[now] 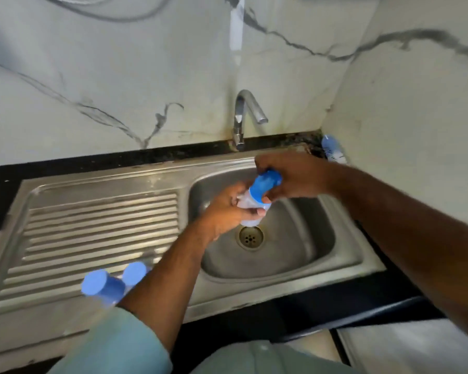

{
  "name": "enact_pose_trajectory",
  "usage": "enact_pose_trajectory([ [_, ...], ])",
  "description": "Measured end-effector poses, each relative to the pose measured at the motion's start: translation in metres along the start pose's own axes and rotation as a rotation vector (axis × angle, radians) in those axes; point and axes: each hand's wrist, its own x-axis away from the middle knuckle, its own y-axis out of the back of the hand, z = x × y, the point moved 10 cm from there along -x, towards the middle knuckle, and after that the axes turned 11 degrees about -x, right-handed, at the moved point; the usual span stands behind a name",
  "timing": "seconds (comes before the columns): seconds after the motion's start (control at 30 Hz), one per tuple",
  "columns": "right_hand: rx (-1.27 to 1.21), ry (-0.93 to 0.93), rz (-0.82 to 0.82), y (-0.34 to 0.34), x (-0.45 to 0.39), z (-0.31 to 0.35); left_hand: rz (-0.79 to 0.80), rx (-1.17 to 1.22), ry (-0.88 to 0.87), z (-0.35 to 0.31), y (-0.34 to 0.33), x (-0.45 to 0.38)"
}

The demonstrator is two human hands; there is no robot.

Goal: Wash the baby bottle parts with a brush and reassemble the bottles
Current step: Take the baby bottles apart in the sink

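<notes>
Over the steel sink basin I hold a clear baby bottle with a blue cap. My left hand grips the clear body from the left. My right hand is curled round the blue cap end from above. Two more bottles with blue caps stand blurred on the drainboard, one bottle nearer the front edge and the second bottle just beside my left forearm. No brush is visible.
The tap stands behind the basin with no water visibly running; the drain lies below the bottle. The ribbed drainboard stretches to the left. A blue and white object sits in the back right corner on the black counter.
</notes>
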Motion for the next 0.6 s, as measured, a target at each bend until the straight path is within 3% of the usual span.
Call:
enact_pose_trajectory([
  [0.13,-0.166,-0.066,0.043,-0.031,0.015,-0.066,0.195,-0.076,0.077,0.035,-0.041,-0.025],
  [0.2,-0.407,-0.089,0.071,-0.046,0.021,-0.096,0.302,-0.137,0.133,0.060,-0.056,-0.035],
  [0.27,-0.693,-0.069,-0.015,-0.042,0.020,-0.125,0.387,-0.255,0.186,0.084,-0.064,-0.036],
  [0.33,-0.768,-0.066,-0.065,-0.033,0.010,-0.156,0.311,-0.289,0.240,0.106,-0.062,-0.038],
  [0.47,-0.397,-0.033,0.048,-0.069,-0.025,-0.215,-0.003,-0.206,0.343,0.142,-0.057,-0.053],
  [0.6,-0.294,-0.209,0.107,-0.138,-0.056,-0.288,-0.148,-0.122,0.421,0.163,-0.067,-0.069],
])
